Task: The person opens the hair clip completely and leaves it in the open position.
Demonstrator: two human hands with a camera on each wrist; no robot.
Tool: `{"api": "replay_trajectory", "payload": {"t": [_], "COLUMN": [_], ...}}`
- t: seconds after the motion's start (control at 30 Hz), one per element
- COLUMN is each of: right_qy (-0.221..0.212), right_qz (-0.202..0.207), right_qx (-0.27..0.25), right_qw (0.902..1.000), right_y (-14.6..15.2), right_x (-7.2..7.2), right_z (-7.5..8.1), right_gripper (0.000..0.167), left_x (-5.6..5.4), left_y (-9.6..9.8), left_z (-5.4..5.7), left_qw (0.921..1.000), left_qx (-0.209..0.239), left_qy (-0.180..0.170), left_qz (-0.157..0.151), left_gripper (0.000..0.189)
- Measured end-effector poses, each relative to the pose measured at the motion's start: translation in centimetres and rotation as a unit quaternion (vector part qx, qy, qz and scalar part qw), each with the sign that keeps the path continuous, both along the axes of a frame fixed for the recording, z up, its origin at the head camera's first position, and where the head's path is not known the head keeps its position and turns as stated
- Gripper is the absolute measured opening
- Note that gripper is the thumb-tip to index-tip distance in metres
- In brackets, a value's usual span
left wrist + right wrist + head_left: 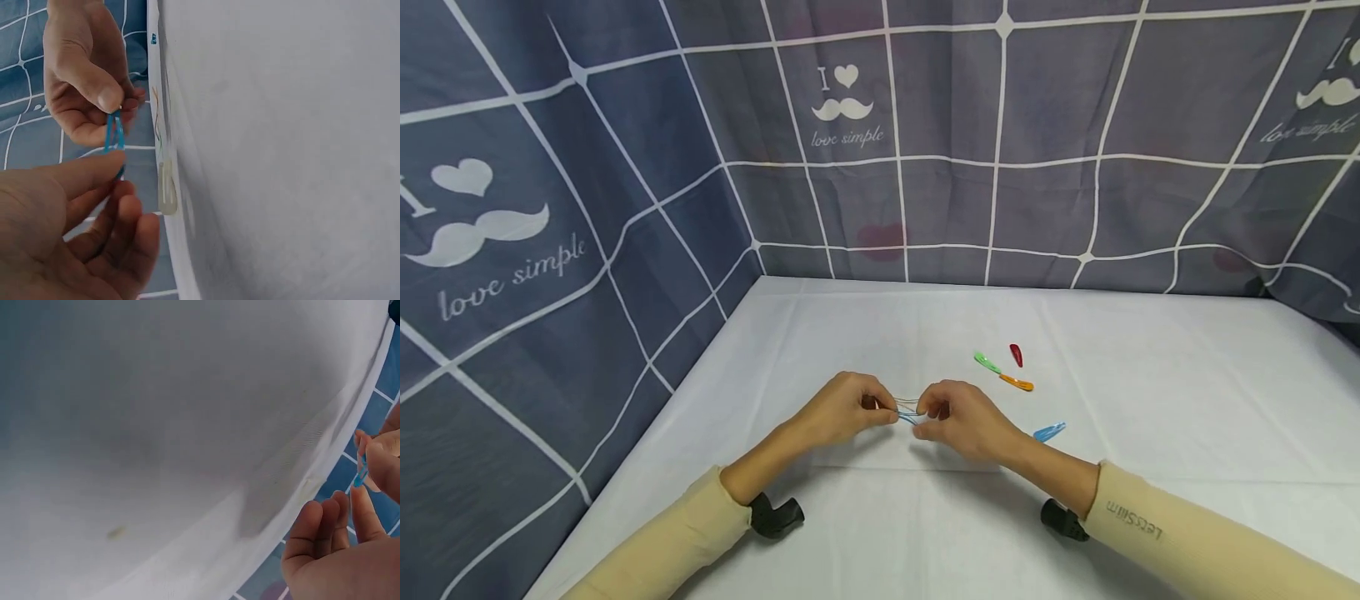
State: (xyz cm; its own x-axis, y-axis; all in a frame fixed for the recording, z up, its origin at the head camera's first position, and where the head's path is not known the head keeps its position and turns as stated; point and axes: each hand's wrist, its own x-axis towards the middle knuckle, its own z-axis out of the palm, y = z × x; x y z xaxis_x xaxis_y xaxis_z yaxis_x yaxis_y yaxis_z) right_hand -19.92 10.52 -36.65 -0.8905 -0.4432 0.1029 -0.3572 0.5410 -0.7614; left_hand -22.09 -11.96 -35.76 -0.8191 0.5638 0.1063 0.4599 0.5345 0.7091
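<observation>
Between my two hands is a slim blue snap hair clip (114,132), which looks spread into separate strips. My left hand (847,410) pinches one end of it between thumb and fingertips. At the opposite end, my right hand (966,419) has thumb and fingers on the clip. The left wrist view shows the left hand (87,219) below and the right hand (87,75) above. In the right wrist view the blue clip (360,473) is mostly covered by fingers of the left hand (384,456), with the right hand (344,550) below.
On the white cloth (865,533) lie a green hair clip (987,362), an orange one (1017,382), a dark red one (1016,355) and a blue one (1049,432) beside my right forearm. A pale clip (167,187) shows in the left wrist view. A checked curtain (940,200) hangs behind.
</observation>
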Motion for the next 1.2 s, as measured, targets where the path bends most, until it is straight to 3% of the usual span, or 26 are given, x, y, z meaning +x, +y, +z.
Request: {"api": "replay_trajectory", "payload": {"t": [0.33,0.57,1.2], "right_qy": [-0.036,-0.044,-0.046], "right_qz": [0.010,-0.022,-0.018], "right_qx": [0.014,0.017,0.050], "right_qw": [0.9992,0.9986,0.9975], "right_y": [-0.9,-1.3,-1.1], "right_x": [-1.2,-1.4,-1.3], "right_z": [-0.8,-1.0,-1.2], "right_gripper": [0.012,0.011,0.012], "left_x": [-1.0,-1.2,-1.1], "left_y": [-0.5,-0.6,-0.4], "left_z": [-1.2,-1.6,-1.9], "left_qw": [0.9986,0.9987,0.9987], "left_qx": [-0.045,-0.044,-0.039], "left_qy": [-0.023,-0.022,-0.023], "left_qz": [0.015,0.017,0.025], "left_gripper": [0.005,0.004,0.005]}}
